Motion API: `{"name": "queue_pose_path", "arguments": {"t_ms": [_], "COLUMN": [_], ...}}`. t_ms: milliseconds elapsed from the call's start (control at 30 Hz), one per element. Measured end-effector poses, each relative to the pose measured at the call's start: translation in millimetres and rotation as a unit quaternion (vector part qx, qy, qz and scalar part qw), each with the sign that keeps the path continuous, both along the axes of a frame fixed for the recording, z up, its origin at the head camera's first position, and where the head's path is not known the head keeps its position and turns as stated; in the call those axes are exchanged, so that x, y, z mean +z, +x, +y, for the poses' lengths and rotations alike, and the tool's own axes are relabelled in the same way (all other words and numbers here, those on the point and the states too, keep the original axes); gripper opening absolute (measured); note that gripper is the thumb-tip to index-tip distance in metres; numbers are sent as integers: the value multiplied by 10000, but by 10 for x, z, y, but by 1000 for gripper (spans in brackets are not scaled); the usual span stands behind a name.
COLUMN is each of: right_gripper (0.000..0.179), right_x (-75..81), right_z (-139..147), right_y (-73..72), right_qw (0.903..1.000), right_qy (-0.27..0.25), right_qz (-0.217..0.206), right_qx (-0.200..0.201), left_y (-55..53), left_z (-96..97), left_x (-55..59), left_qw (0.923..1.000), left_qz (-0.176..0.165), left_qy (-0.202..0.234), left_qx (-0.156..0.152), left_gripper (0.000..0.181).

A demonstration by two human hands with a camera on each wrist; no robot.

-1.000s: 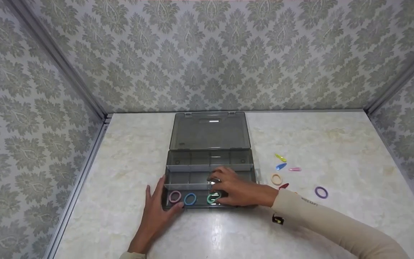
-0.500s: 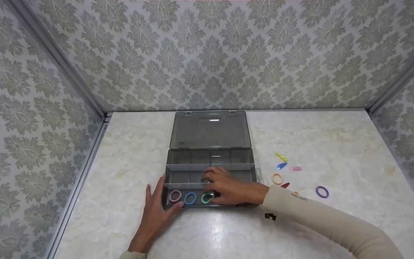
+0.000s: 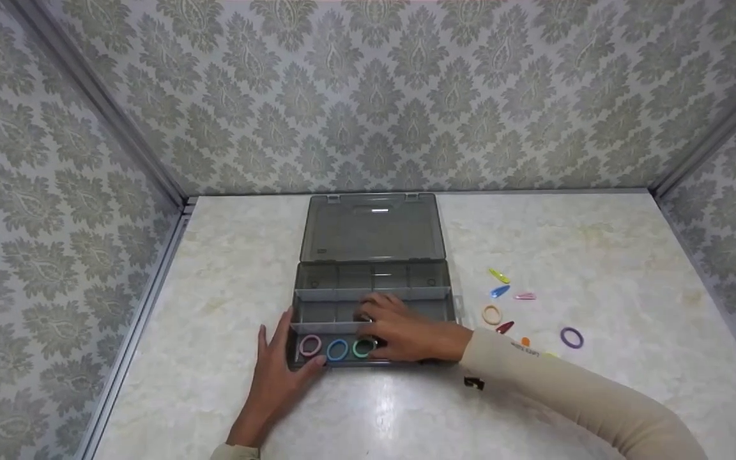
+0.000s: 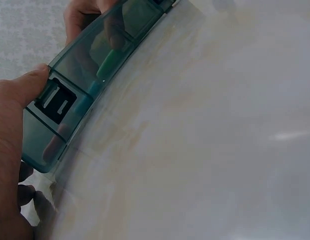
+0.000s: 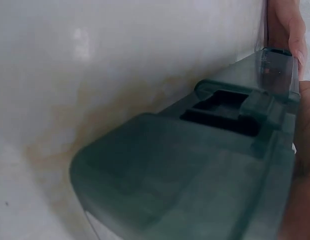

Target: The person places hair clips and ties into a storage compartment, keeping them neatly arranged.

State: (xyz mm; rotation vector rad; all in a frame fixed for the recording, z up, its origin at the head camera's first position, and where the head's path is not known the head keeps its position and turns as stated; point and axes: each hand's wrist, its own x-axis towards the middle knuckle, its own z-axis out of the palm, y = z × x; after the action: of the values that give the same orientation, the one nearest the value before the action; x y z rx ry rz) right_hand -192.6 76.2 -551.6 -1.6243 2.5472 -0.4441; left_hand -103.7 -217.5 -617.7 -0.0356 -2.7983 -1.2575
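Observation:
In the head view a grey see-through divided box (image 3: 317, 313) lies with its lid (image 3: 374, 233) folded back. Its front row holds a pink hair tie (image 3: 310, 345), a blue hair tie (image 3: 337, 350) and a green hair tie (image 3: 361, 348), side by side. My left hand (image 3: 278, 370) grips the box's front left corner, thumb at the front edge and fingers along the side. Reaching in from the right, my right hand (image 3: 400, 329) has curled fingers and pinches the green hair tie; its fingertips are partly hidden. Through the wall, the left wrist view shows a fingertip at the green tie (image 4: 107, 64).
Right of the box lie hair clips: yellow (image 3: 499, 275), blue (image 3: 500, 291), pink (image 3: 525, 296), red (image 3: 505, 327). A peach hair tie (image 3: 492, 314) and a purple hair tie (image 3: 572, 338) are there too. The right sleeve (image 3: 553, 377) passes in front of an orange piece (image 3: 526, 342).
My right hand has moved left inside the front row, bringing the green hair tie nearer the blue one. My left hand has stayed at the box's corner.

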Motion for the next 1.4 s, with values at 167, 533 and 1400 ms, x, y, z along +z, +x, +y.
{"name": "queue_pose_path", "arguments": {"t_ms": [167, 533, 1400], "right_gripper": [35, 29, 25], "right_x": [12, 47, 138], "right_z": [42, 300, 1167], "right_y": [3, 64, 108], "right_qw": [9999, 9963, 9696], "right_qy": [-27, -788, -1796], "right_qz": [-92, -339, -520], "right_qx": [53, 16, -1576], "left_y": [1, -14, -24], "left_z": [0, 8, 16], "left_x": [-5, -6, 37], "left_qw": [10000, 9999, 9998], "left_qz": [43, 103, -146], "left_qy": [38, -56, -158], "left_qx": [-6, -24, 56], "left_gripper": [115, 114, 115]}}
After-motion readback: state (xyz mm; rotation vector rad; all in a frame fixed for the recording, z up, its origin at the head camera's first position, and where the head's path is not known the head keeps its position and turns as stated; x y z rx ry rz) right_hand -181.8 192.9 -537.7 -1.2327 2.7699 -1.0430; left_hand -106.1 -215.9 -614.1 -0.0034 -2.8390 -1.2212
